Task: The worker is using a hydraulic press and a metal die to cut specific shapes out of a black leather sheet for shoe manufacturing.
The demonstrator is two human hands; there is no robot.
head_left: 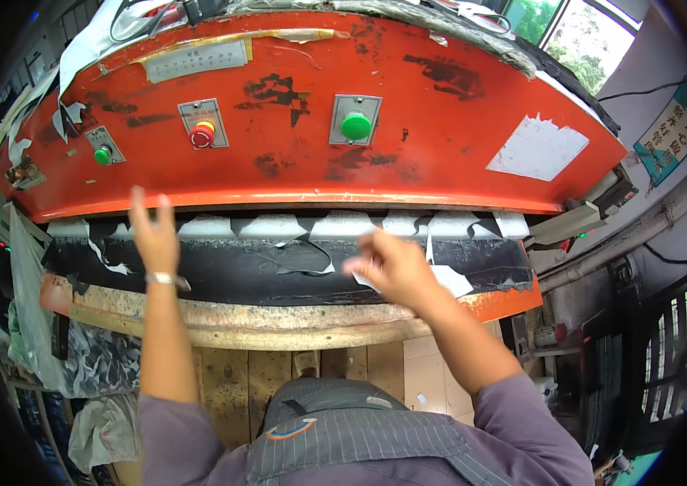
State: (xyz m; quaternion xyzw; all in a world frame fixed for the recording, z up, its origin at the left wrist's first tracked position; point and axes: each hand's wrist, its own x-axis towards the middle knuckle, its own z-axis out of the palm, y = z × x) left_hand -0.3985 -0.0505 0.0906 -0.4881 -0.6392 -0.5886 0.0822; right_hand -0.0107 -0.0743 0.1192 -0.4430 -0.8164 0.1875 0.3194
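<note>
Nearest the camera, at the lower edge: a dark pinstriped apron (351, 441), cut off at the bottom, with a grey-purple sleeve (177, 437) to the left.

Ahead, a wide red press (432, 166) with both ends bent by the lens and fading toward the black rim. Below the red front, a black bed (222, 267) edged by a worn, pale ledge (278, 328).

Left hand (155, 245) raised in front of the press, over the left part of the bed; fingers (139, 202) spread apart and smeared at the tips. Right hand (396, 266) over the right half, fingers curled and blurred, with undersides turned away; cannot tell apart from clamped there.

Just beside the right hand, on the black bed: a white piece (453, 281), partly covered by hand and forearm. Cannot tell touching from hovering. More white visible left of the palm, perhaps part of the same piece.

Near the middle of the bed, a curled strip (329, 266), hard to trace against the black. Farther back, a row of white material (278, 227) with dark gaps, rear edge hidden under the press. Between ledge and apron, brown floor (226, 377), largely covered.
</note>
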